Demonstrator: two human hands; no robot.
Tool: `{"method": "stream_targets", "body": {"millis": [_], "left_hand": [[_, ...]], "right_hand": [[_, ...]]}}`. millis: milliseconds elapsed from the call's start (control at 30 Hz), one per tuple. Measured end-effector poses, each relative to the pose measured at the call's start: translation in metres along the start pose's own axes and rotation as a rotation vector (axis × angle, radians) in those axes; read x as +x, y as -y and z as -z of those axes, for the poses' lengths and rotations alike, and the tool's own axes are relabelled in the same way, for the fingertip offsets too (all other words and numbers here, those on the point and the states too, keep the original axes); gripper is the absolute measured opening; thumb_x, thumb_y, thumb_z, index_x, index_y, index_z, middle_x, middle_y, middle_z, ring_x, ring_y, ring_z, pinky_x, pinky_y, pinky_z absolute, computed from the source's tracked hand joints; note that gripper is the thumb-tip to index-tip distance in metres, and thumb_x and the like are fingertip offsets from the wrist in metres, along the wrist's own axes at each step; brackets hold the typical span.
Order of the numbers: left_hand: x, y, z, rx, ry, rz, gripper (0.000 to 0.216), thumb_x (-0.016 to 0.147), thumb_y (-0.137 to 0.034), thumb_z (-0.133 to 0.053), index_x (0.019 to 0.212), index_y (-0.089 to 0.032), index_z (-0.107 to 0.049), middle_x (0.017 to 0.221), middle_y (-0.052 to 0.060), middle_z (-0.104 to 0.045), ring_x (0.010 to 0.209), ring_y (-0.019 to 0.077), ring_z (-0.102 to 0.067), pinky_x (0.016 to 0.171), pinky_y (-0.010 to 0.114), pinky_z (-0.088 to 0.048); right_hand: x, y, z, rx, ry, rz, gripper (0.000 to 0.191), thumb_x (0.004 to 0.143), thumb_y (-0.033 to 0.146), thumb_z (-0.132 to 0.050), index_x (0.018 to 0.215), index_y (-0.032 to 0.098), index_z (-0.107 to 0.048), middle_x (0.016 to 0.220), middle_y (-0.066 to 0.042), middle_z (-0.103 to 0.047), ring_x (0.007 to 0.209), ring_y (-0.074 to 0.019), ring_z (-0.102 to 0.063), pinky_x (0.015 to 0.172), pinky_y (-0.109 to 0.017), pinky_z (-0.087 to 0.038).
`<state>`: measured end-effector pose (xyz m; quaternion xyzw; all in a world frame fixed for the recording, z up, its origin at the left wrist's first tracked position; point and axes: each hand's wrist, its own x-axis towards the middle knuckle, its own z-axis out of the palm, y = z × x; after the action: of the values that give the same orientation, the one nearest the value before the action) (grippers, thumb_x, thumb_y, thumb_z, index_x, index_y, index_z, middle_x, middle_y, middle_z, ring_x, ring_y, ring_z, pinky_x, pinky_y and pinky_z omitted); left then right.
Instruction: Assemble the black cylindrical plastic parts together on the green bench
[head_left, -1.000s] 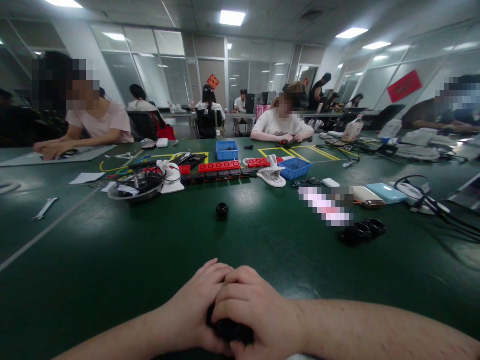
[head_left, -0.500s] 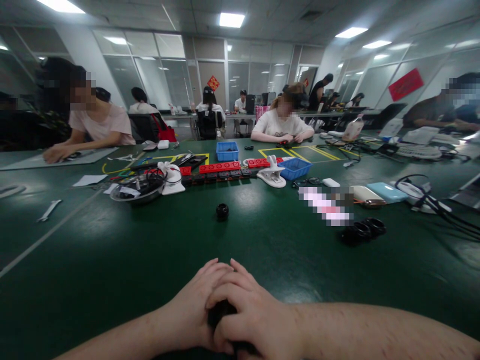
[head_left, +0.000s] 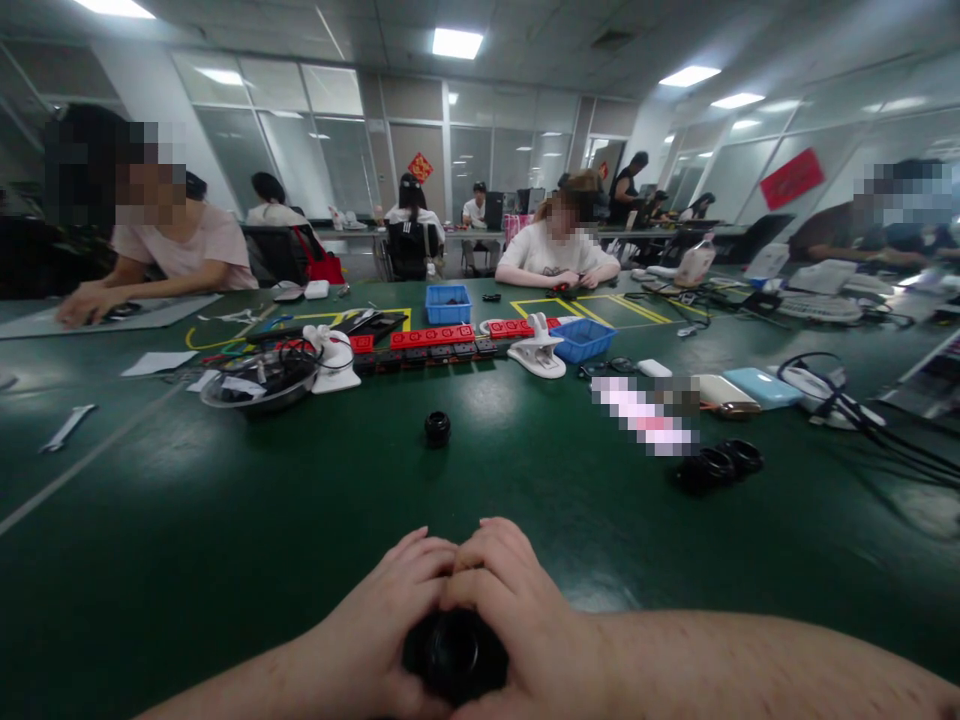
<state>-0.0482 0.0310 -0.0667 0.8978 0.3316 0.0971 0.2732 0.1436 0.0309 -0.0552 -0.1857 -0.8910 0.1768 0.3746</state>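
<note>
Low in the head view, my left hand point(head_left: 390, 620) and my right hand point(head_left: 517, 620) are wrapped round a round black part point(head_left: 454, 655) with a ringed, cup-like end. Its dark surface is hard to make out, and the fingers cover its sides. My fingertips meet on its far side. Farther forward stands a small black ribbed ring-shaped piece point(head_left: 437, 428). To the right lie larger round black pieces point(head_left: 709, 467) of a similar look, side by side. The green tabletop point(head_left: 300, 500) lies under everything.
A metal bowl of cables point(head_left: 259, 390) and white clamp stands point(head_left: 538, 350) are ahead, by red and black strips point(head_left: 435, 340) and blue bins point(head_left: 585, 341). A wrench point(head_left: 69, 428) lies left; cables point(head_left: 832, 400) and a light-blue case point(head_left: 763, 388) lie right. People sit across the table.
My right hand has shifted its grip, lifting away from the near side, so more of the black part's round end shows. The camera view has turned slightly right.
</note>
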Motion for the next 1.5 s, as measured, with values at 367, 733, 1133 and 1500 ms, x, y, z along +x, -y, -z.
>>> {"method": "stream_targets", "body": {"millis": [367,733,1133,1500], "left_hand": [[0.002,-0.005,0.003,0.032,0.017,0.026,0.067,0.051,-0.036,-0.076,0.113,-0.027,-0.05,0.117,0.003,-0.053,0.113,0.026,-0.045,0.106,0.047,-0.017],[0.001,-0.003,0.003,0.036,0.034,0.002,0.061,0.062,-0.045,-0.068,0.116,-0.025,-0.048,0.12,0.004,-0.052,0.116,0.0259,-0.042,0.106,0.048,-0.014],[0.0,-0.001,0.001,0.029,-0.002,0.004,0.058,0.063,-0.047,-0.068,0.114,-0.024,-0.051,0.115,0.005,-0.054,0.113,0.0262,-0.045,0.105,0.049,-0.017],[0.0,0.0,-0.001,0.018,0.003,0.003,0.072,0.06,-0.047,-0.069,0.123,-0.025,-0.043,0.122,0.006,-0.05,0.117,0.0284,-0.042,0.104,0.052,-0.016]], "right_hand": [[-0.002,0.007,-0.008,-0.028,0.059,-0.038,0.023,0.07,0.034,-0.054,0.085,0.017,-0.052,0.087,-0.003,-0.053,0.085,-0.0166,-0.045,0.077,-0.032,-0.036],[0.001,-0.001,-0.004,0.052,0.115,0.198,0.02,0.073,0.021,-0.04,0.08,0.019,-0.059,0.091,0.004,-0.064,0.097,-0.012,-0.046,0.101,-0.033,-0.02],[-0.002,0.002,0.009,-0.019,0.255,0.26,0.027,0.082,0.02,-0.036,0.095,0.023,-0.06,0.106,0.011,-0.063,0.119,-0.0157,-0.033,0.108,-0.042,0.003],[0.0,0.004,0.001,-0.001,0.04,-0.077,0.048,0.076,0.053,-0.049,0.104,0.014,-0.05,0.1,-0.008,-0.054,0.092,-0.0194,-0.047,0.092,-0.042,-0.028]]}}
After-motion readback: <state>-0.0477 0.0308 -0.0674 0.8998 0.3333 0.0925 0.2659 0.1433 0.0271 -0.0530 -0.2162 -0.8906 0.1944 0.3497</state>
